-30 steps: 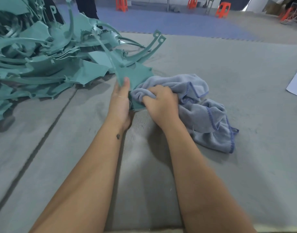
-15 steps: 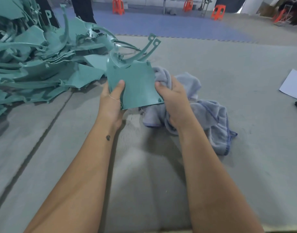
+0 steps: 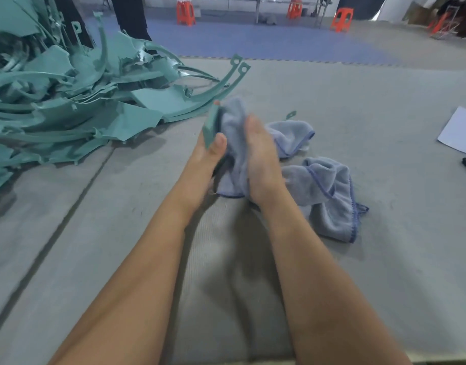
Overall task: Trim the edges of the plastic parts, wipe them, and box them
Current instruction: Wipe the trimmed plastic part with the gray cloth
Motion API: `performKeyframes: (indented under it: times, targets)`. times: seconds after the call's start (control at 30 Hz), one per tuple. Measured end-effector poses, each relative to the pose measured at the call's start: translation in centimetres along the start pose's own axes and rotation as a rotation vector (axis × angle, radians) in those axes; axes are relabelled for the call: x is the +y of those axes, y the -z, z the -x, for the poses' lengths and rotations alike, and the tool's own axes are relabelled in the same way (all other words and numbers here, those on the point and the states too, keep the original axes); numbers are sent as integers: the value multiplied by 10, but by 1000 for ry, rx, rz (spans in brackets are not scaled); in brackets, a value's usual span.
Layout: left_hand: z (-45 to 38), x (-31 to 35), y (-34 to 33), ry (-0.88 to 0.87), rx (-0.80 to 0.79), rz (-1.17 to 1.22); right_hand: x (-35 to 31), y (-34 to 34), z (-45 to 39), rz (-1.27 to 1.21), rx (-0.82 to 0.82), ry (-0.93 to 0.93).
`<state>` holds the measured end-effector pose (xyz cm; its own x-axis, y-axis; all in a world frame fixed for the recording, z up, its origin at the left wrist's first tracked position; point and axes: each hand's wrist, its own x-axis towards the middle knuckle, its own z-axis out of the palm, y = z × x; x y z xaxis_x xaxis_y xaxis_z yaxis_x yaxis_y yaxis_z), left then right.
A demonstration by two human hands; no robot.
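The left hand [image 3: 209, 151] now holds the teal plastic part [image 3: 211, 127] edge-on rather than face-up as before, thumb clamped on it. The right hand [image 3: 258, 159] grips the blue cloth [image 3: 324, 191] against the part, just right of the scrap pile [image 3: 68, 101] on the bench [image 3: 358, 259].

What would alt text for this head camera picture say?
A person's left hand holds a teal plastic part edge-on while the right hand presses a blue-grey cloth against it, over a grey table. A pile of teal plastic pieces lies to the left.
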<state>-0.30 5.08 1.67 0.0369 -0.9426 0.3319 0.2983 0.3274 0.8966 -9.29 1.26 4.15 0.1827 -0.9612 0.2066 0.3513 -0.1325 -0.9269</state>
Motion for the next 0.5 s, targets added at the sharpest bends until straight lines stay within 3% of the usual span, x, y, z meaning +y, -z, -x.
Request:
performKeyframes:
  times: [0.07,0.13,0.2,0.27,0.33,0.5]
  targets:
    - [-3,1,0,34,69,148,9,-1,-4,553,-69,270]
    - [-7,1,3,77,172,152,12,-2,-10,856,-105,344]
    - [-9,2,7,137,273,144,13,-4,-9,810,-138,361]
    - [-10,3,12,198,342,213,12,-4,0,707,-226,192]
    - [-9,3,18,219,301,298,12,-2,6,662,-336,32]
    - [-11,2,23,259,381,438,5,-4,2,708,-430,81]
